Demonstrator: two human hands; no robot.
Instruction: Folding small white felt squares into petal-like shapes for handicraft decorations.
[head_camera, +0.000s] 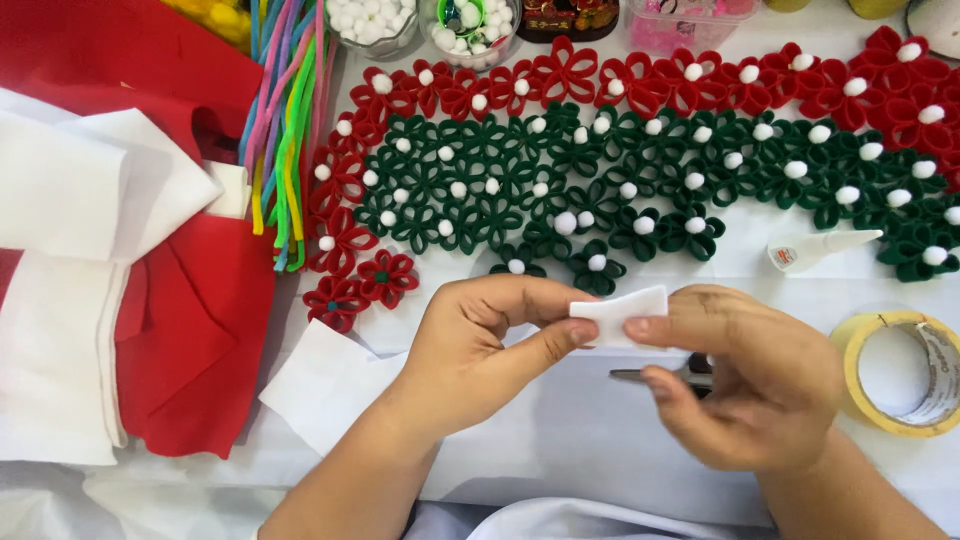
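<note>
Felt strip (620, 312) pinched between both hands' fingers (560, 338).

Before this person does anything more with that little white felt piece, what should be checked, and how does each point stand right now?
1. White felt piece pinched by both hands: ok.
2. Left hand grips its left edge: ok.
3. Right hand grips its right edge: ok.
4. Scissors within reach, under the right hand: ok; blades open or closed: cannot tell.
5. Glue bottle capped: cannot tell.
6. Tape roll apart from the hands: ok.
</note>
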